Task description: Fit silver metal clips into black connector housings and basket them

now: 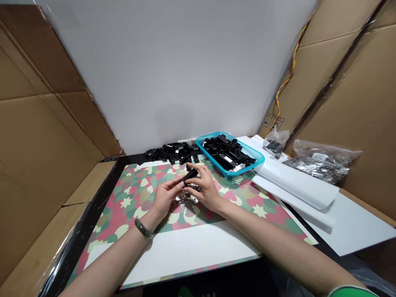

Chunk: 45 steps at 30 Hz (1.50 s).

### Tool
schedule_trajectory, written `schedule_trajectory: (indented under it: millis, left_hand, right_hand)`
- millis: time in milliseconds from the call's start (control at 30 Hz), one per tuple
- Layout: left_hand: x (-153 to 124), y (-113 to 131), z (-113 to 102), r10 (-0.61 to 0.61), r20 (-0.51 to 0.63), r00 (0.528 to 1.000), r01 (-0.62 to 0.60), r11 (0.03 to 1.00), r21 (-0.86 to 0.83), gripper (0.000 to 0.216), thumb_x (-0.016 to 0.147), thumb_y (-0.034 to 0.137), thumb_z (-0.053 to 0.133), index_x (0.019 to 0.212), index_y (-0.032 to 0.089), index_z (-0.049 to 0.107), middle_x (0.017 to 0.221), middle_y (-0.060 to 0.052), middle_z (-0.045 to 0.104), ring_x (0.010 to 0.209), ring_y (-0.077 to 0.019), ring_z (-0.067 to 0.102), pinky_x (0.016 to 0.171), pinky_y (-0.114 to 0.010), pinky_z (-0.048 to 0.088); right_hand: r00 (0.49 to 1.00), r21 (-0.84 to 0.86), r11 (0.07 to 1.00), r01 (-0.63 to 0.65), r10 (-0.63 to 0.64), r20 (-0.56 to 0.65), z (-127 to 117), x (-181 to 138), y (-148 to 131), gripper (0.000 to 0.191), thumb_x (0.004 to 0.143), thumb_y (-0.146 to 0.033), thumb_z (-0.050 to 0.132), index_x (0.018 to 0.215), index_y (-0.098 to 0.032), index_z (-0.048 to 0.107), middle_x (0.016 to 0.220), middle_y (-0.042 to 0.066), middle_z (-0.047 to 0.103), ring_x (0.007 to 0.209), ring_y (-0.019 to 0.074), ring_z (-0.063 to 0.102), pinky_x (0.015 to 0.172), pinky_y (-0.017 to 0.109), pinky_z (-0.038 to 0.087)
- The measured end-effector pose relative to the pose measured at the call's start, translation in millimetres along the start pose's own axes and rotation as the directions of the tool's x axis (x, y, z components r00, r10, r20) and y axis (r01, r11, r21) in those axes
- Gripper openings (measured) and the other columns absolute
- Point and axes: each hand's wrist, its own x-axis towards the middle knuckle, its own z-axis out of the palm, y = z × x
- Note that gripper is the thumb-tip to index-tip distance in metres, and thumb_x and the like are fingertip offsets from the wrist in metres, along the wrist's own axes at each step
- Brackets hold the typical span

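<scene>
Between my two hands I hold a small black oblong plastic piece point(191, 175), tilted up to the right above the patterned mat. My left hand point(167, 196) pinches its lower end between thumb and fingers. On its upper end and side, my right hand point(206, 187) closes with curled fingers. Beneath my hands lies a little heap of small shiny metal parts point(187, 199), partly hidden by the fingers. A pile of similar black pieces point(173, 152) lies just beyond, at the back edge of the table.
A blue plastic basket point(262, 160) full of black pieces stands at the back right. Right of it are white paper sheets point(297, 181), a bag of metal parts point(321, 165) and a smaller bag point(275, 144). Cardboard walls point(40, 123) flank the camouflage-patterned mat point(126, 206).
</scene>
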Motion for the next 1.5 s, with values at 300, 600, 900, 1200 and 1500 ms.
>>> schedule_trajectory:
  millis: [300,600,900,1200,1500]
  left_hand:
    - [0,-1,0,-0.016,-0.022,1.0,0.016,1.0,0.001,0.042,0.059,0.029,0.089,0.098,0.017,0.079,0.1,-0.01,0.078,0.081,-0.0175,0.072,0.074,-0.025,0.057]
    - [1,4,1,-0.093,-0.056,0.994,0.082,0.982,-0.17,0.031,0.064,0.01,0.083,0.094,0.012,0.076,0.094,-0.008,0.077,0.075,-0.016,0.073,0.078,-0.025,0.059]
    - [0,5,2,-0.203,0.08,0.976,0.218,0.908,-0.358,0.026,0.065,-0.001,0.07,0.086,0.014,0.07,0.09,-0.005,0.074,0.08,-0.0133,0.071,0.082,-0.021,0.058]
    - [-4,9,5,-0.228,0.146,0.963,0.265,0.903,-0.337,0.02,0.064,0.006,0.079,0.078,0.015,0.069,0.076,-0.002,0.072,0.068,-0.0119,0.069,0.069,-0.019,0.058]
    - [-4,9,4,-0.228,0.096,0.969,0.247,0.921,-0.303,0.021,0.064,0.008,0.08,0.077,0.015,0.066,0.076,-0.001,0.071,0.07,-0.0132,0.07,0.073,-0.022,0.058]
  right_hand:
    - [0.984,0.149,0.973,-0.175,0.176,0.01,-3,3,-1,0.008,0.078,-0.018,0.075,0.073,-0.022,0.07,0.131,0.008,0.059,0.122,0.0289,0.051,0.103,0.05,0.037]
    - [0.96,0.304,0.948,-0.092,0.165,-0.225,-12,10,-13,0.006,0.085,-0.019,0.066,0.08,-0.021,0.069,0.099,0.009,0.072,0.096,0.0233,0.066,0.086,0.041,0.052]
    - [0.993,0.311,0.95,-0.03,0.064,-0.099,-8,6,-14,0.014,0.087,-0.017,0.06,0.087,-0.021,0.073,0.084,0.006,0.065,0.067,0.0148,0.06,0.058,0.028,0.05]
    - [0.996,0.223,0.975,0.023,-0.003,-0.089,-11,4,-19,0.007,0.09,-0.019,0.062,0.091,-0.02,0.069,0.079,0.005,0.071,0.067,0.0158,0.065,0.06,0.028,0.052]
    - [0.996,0.197,0.978,0.069,-0.058,-0.061,-17,6,-19,0.012,0.089,-0.016,0.056,0.085,-0.021,0.067,0.084,0.007,0.073,0.074,0.0183,0.069,0.065,0.03,0.056]
